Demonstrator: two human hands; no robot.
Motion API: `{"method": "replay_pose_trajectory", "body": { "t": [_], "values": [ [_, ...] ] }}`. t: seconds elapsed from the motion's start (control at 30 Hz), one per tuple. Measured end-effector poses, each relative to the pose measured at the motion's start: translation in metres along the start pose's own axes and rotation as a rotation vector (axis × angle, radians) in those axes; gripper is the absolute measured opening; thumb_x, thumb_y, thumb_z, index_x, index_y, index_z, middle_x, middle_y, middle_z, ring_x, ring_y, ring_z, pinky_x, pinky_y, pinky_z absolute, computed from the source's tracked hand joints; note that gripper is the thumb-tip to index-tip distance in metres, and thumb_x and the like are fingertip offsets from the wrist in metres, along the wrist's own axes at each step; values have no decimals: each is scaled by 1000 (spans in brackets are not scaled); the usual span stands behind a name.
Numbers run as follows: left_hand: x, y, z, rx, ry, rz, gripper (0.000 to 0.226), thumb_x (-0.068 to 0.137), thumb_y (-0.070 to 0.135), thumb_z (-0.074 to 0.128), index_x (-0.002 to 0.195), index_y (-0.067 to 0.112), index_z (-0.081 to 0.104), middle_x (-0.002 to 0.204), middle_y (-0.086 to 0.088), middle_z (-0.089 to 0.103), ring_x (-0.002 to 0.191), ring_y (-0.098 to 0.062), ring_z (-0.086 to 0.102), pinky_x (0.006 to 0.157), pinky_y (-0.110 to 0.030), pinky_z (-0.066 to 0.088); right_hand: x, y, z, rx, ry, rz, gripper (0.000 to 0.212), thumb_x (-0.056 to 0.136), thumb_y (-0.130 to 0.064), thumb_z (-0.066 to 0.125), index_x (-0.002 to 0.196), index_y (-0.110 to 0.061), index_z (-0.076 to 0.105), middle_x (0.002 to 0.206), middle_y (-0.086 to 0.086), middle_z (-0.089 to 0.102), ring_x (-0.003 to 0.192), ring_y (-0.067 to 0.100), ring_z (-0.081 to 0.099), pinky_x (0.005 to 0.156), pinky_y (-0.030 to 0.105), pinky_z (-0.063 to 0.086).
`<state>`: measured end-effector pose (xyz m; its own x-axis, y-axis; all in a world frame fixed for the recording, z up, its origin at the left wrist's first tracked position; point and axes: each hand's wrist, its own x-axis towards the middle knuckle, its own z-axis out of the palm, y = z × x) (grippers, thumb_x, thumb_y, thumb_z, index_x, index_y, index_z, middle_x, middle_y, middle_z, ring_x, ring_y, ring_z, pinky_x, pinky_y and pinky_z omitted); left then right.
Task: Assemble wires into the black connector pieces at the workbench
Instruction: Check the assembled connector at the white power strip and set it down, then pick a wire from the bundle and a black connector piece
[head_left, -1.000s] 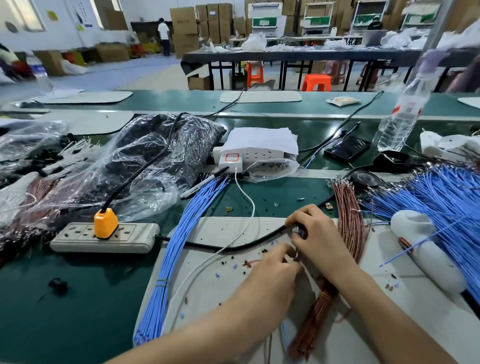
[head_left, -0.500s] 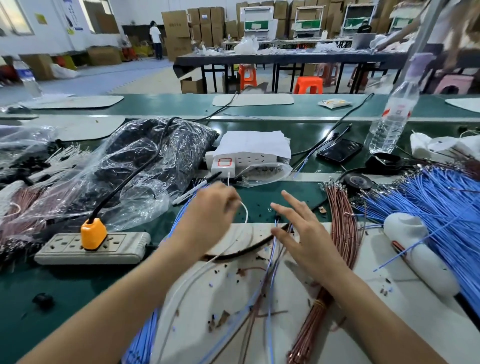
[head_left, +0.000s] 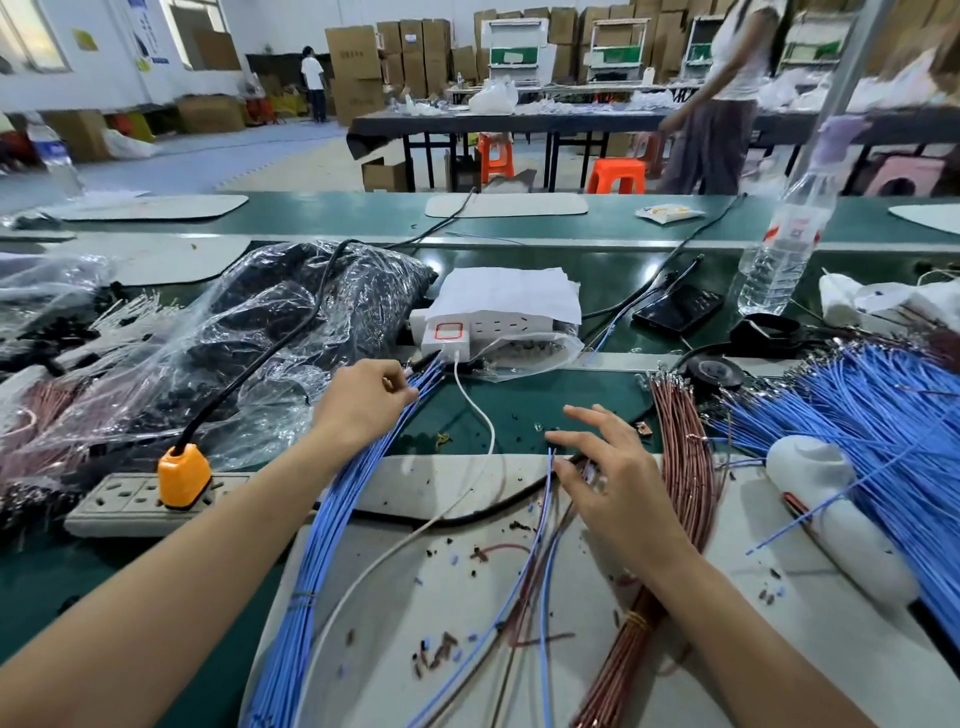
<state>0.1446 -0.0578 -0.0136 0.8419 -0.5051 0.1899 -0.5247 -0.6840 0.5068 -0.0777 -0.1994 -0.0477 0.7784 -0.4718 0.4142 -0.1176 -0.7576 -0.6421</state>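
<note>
Your left hand (head_left: 363, 410) is the one that matters. Its fingers are curled and pinch the far tips of the tied blue bundle (head_left: 332, 519), towards the far side of the workbench (head_left: 519, 410). The bundle's long axis runs from the near edge, left of the white mat (head_left: 374, 675), up and slightly right to that pinch, so the wire you pick comes out lengthwise, away from the near edge. The terminal ends are at your fingertips and the tied end is down by your forearm.

Your right hand (head_left: 623, 478) holds nothing. Its fingers are spread wide, and the fingertips rest on the far ends of the loose wires (head_left: 543, 561) on the mat. Those lie roughly parallel to the bundle, near edge to far edge. The right hand is nearer to them, and the left is nearer to the bundle.

No black connector is plainly visible in either hand, and I can't tell if one sits under the right palm. Dark parts that look like the connector stock fill the plastic bag (head_left: 291, 332) at the far left, beyond your left hand and well apart from the right.

Counts:
- Hands: two.
- Tied blue bundles: one.
- Fanned blue heaps (head_left: 883, 431): one, at the right edge.
- Brown bundles (head_left: 680, 467): one, just right of the right hand.
- Loose wires: two blue are clear, plus some brown too tangled to count.
- Bags of dark parts: one.
</note>
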Motion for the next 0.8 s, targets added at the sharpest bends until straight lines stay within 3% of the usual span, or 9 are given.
{"method": "replay_pose_trajectory", "body": {
  "t": [0.13, 0.2, 0.27, 0.33, 0.4, 0.53, 0.63, 0.7, 0.8],
  "values": [
    [-5, 11, -7, -168, 137, 82, 19, 90, 21, 63, 73, 14, 58, 66, -1, 61, 62, -21, 55, 58, -30, 44, -2, 0, 0, 70, 18, 10, 16, 89, -11, 65, 104, -13, 71, 126, -1, 56, 127, 18, 46, 109, 31, 34],
    [-7, 22, -8, -270, 161, 118, 13, 92, 16, 60, 80, 10, 59, 68, -2, 60, 65, -24, 58, 62, -31, 48, -2, -1, -2, 110, 55, 4, 13, 89, -11, 65, 101, -12, 72, 120, -1, 59, 118, 13, 52, 103, 21, 38],
    [-8, 37, -11, -366, 159, 157, 11, 93, 14, 59, 82, 10, 58, 67, 2, 58, 62, -19, 57, 59, -21, 45, -2, -3, -3, 150, 89, -26, 14, 89, -11, 65, 101, -13, 72, 114, -3, 62, 109, 4, 57, 93, 8, 38],
    [-9, 56, -14, -417, 150, 214, 12, 92, 15, 61, 80, 13, 58, 64, 9, 55, 57, -8, 52, 53, -9, 37, -3, -6, -2, 285, 80, -20, 15, 91, -12, 62, 102, -17, 70, 104, -5, 67, 98, 2, 63, 85, 12, 45],
    [-10, 77, -14, -477, 102, 281, 11, 91, 15, 64, 80, 13, 60, 63, 11, 55, 54, -2, 50, 54, -10, 37, -4, -10, 0, 528, 25, 62, 17, 93, -9, 58, 102, -19, 69, 91, -4, 72, 83, 9, 69, 74, 20, 53],
    [-26, 109, -4, -541, -144, 423, 5, 89, 12, 65, 84, 9, 65, 57, 14, 57, 47, 4, 46, 53, -16, 39, -1, -16, 2, 871, -74, 201, 22, 85, -19, 57, 105, -14, 66, 83, -1, 73, 63, 17, 68, 56, 21, 51],
    [-44, 113, 10, -564, -310, 460, 5, 88, 8, 65, 88, 11, 68, 67, 5, 61, 54, -8, 51, 55, -23, 45, 0, -18, 4, 969, -122, 236, 21, 83, -17, 57, 100, -11, 66, 81, 0, 73, 59, 16, 67, 53, 21, 50],
    [-55, 108, 14, -615, -380, 466, 13, 89, 9, 64, 87, 20, 69, 62, 14, 61, 52, -3, 51, 49, -15, 41, 0, -20, 8, 1018, -133, 233, 13, 84, -13, 57, 91, -9, 67, 76, 1, 71, 58, 16, 66, 54, 22, 50],
    [-67, 97, 14, -623, -420, 511, 21, 90, 9, 62, 90, 29, 68, 67, 21, 64, 60, 8, 54, 58, -7, 39, -2, -21, 12, 1107, -109, 265, 17, 77, -19, 61, 88, -8, 69, 71, 4, 69, 58, 17, 65, 57, 23, 51]
  ]
}}
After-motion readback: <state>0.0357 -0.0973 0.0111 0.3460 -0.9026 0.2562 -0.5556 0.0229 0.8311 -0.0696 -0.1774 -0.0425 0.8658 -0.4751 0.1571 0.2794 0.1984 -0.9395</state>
